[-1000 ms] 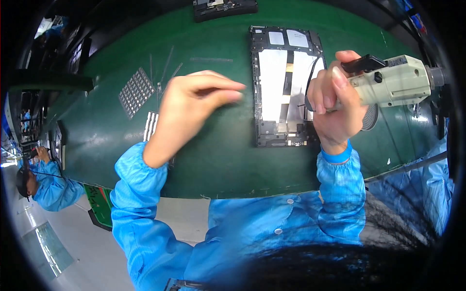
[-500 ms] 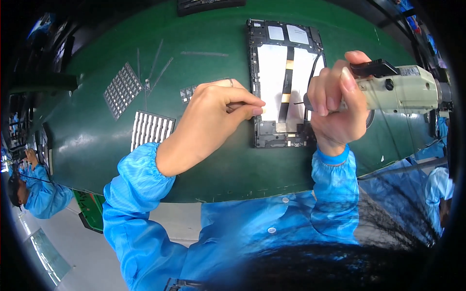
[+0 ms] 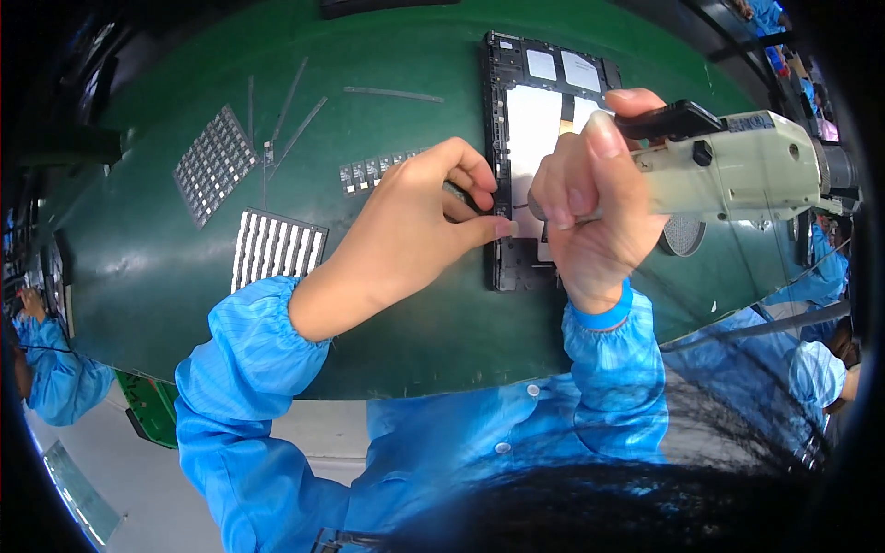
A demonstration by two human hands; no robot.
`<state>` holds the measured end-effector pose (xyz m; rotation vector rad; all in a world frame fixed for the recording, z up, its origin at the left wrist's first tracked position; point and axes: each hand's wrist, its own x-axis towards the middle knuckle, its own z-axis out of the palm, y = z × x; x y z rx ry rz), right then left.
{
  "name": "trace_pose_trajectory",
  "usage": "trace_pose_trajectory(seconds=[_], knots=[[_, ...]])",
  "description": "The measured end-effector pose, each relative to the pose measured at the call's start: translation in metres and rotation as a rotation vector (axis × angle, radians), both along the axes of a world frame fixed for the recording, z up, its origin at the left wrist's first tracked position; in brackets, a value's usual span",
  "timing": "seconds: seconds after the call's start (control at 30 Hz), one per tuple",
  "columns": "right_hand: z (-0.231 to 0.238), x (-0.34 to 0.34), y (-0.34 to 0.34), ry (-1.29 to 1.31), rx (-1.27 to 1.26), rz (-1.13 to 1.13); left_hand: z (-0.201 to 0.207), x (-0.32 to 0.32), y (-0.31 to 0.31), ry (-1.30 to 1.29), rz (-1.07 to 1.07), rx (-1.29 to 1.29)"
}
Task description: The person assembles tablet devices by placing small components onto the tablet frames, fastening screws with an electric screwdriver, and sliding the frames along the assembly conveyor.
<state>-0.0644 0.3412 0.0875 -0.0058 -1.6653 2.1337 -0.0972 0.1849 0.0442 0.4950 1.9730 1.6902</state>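
An open-backed tablet [image 3: 532, 138] with a black frame and silver-white inner panels lies on the bench, its left edge slightly raised. My left hand [image 3: 406, 221] grips that left edge, thumb below and fingers above. My right hand [image 3: 599, 198] is wrapped round a cream electric screwdriver [image 3: 737, 170] with a black lever. The screwdriver lies sideways over the tablet, its thin bit pointing left toward the edge my left hand holds. My right hand hides much of the tablet's right half.
Left of the tablet are a sheet of small parts [image 3: 214, 166], a sheet of white strips [image 3: 277, 247], a short row of parts [image 3: 364, 175] and several thin strips [image 3: 392, 94]. A round mesh-like dish [image 3: 683, 236] sits at right. Other people in blue work at both sides.
My right hand and the screwdriver have moved left across the tablet. My left thumb and fingers have spread along the tablet's left edge, which now tilts up. The view has shifted slightly.
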Motion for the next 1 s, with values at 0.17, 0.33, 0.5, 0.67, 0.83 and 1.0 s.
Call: trace_pose_trajectory(seconds=[0.17,0.33,0.5,0.67,0.83,1.0], knots=[[-0.008,-0.005,-0.006,-0.029,-0.004,0.014,0.007,-0.007,-0.001,-0.161,-0.063,-0.039],[-0.012,-0.005,-0.007,-0.059,0.057,0.000,0.007,-0.007,-0.003,-0.185,-0.059,-0.024],[-0.015,-0.006,-0.007,-0.002,0.079,0.023,0.009,-0.006,-0.004,-0.192,-0.054,-0.040],[-0.013,-0.005,-0.010,-0.027,0.058,0.007,0.009,-0.005,-0.003,-0.190,-0.059,-0.045],[-0.018,-0.001,-0.012,-0.068,0.058,0.036,-0.008,-0.001,0.001,-0.100,0.018,-0.004],[-0.019,0.001,-0.014,-0.070,0.188,0.038,-0.009,-0.003,0.004,-0.037,0.009,0.059]])
